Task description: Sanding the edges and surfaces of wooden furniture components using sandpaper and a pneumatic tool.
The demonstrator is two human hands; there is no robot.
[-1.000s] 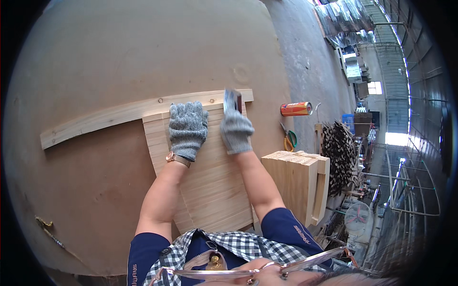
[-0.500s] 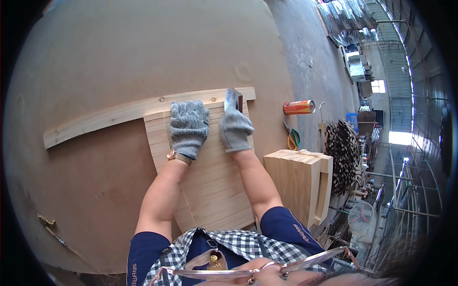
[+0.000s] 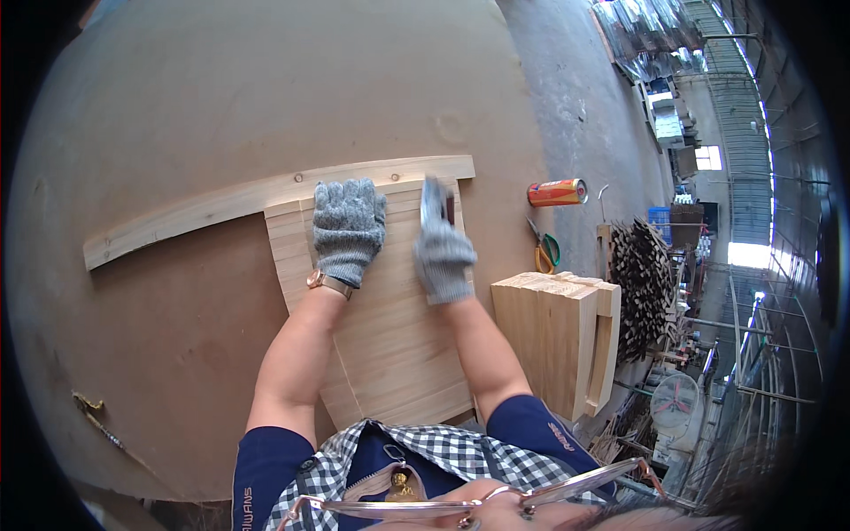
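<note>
A pale wooden panel [image 3: 394, 345] made of joined strips lies on the brown worktable [image 3: 204, 354] in front of me. Along its far edge runs a long wooden batten [image 3: 195, 212] that reaches out to the left. My left hand [image 3: 348, 228], in a grey knitted glove, rests flat on the panel near that edge, fingers outstretched. In my gloved right hand [image 3: 444, 261] is a flat piece [image 3: 432, 203] with a printed pale face and reddish-brown side, perhaps folded sandpaper. It is smeared by motion over the panel's far right part; the fingers close round it.
Stacked wooden blocks [image 3: 549, 341] stand right of the panel. Beyond them lie scissors [image 3: 544, 252] with green and orange handles and an orange-red can [image 3: 556, 192] on its side. A thin tool [image 3: 104, 429] lies at lower left. Bundled sticks [image 3: 642, 288] and a fan [image 3: 675, 403] are farther right.
My right hand has drawn slightly toward me and to the right with the flat piece. My left hand stays on the panel, nearly unmoved.
</note>
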